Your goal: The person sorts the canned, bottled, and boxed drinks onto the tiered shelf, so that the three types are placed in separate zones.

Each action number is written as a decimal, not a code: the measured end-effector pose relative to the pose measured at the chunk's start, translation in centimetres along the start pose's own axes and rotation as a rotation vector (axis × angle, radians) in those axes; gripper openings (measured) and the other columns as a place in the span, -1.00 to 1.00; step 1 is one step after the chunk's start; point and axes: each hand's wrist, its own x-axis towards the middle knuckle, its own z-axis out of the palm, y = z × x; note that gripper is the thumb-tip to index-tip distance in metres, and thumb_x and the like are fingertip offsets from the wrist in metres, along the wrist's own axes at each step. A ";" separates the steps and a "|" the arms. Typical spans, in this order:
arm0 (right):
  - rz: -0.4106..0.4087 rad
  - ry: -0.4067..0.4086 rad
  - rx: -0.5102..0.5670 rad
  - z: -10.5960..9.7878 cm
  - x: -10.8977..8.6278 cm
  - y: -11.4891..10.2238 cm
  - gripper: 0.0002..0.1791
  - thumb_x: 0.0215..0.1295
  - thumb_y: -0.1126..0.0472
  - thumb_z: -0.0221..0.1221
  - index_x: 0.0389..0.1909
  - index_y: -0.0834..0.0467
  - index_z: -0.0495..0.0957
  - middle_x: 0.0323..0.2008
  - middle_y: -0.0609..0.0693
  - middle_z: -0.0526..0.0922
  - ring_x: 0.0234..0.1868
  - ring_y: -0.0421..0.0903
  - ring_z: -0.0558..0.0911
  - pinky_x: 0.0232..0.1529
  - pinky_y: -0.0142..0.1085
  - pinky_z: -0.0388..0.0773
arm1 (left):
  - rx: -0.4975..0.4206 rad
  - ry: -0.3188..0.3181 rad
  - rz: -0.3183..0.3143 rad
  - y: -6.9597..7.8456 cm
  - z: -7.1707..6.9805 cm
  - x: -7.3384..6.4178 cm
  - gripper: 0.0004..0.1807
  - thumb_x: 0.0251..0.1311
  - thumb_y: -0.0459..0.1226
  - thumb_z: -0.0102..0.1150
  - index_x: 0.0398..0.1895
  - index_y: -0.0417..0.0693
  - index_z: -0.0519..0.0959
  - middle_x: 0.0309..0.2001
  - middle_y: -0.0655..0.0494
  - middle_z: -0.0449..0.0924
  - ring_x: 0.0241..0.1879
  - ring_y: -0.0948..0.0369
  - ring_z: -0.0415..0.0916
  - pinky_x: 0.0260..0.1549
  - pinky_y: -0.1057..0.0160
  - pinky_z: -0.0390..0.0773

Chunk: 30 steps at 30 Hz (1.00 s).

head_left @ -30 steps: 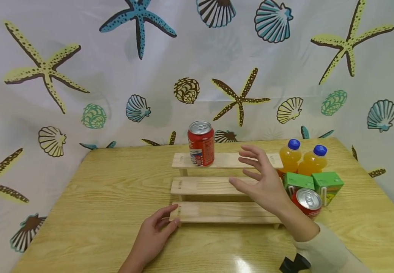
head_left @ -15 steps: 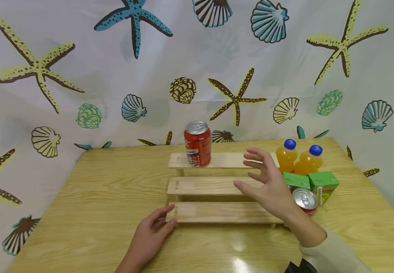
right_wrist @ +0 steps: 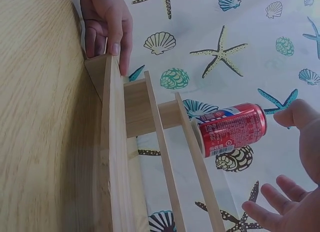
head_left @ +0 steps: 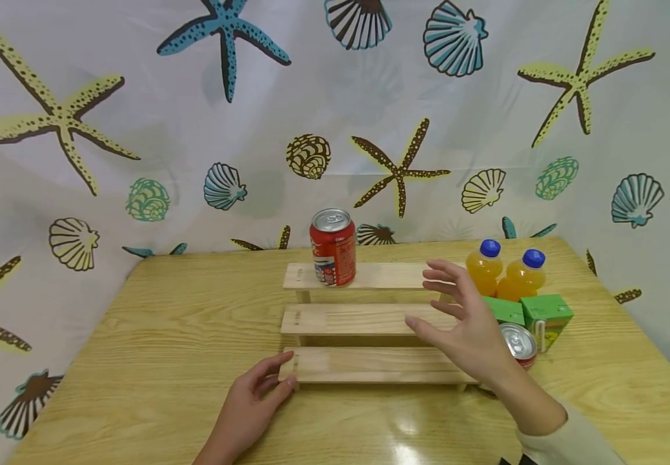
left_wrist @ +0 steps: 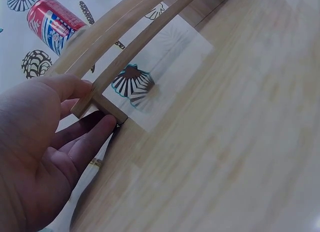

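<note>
A three-step wooden display rack (head_left: 358, 365) stands on the table, and a red Coke can (head_left: 334, 252) is upright near the left end of its top step. My left hand (head_left: 250, 403) holds the left end of the bottom step; in the left wrist view, thumb and fingers (left_wrist: 72, 137) lie either side of the corner by its leg. Over the right part of the rack hangs my right hand (head_left: 465, 329), fingers spread and loosely bent around nothing. In the right wrist view it is apart from the can (right_wrist: 232, 128).
Right of the rack stand two orange drink bottles (head_left: 521, 278) with blue caps. In front of them are green juice boxes (head_left: 547, 310) and another can (head_left: 517, 342), partly hidden by my right forearm. A shell-and-starfish-printed cloth (head_left: 271, 116) hangs behind the table.
My right hand has drifted right and slightly towards me, farther from the can. The head view has shifted a little. My left hand stays at the rack's end, and the can has not moved.
</note>
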 end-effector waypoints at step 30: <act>-0.015 0.068 -0.110 -2.8 -2.3 2.0 -0.17 0.17 0.35 0.41 0.42 0.07 0.25 0.22 0.11 0.47 0.18 -0.34 0.47 0.09 -0.58 0.57 | 0.008 -0.012 0.015 -0.1 -0.1 -0.1 -0.52 0.28 -0.21 0.32 0.27 0.08 0.55 0.28 0.00 0.51 -0.04 0.24 0.68 -0.04 0.44 0.68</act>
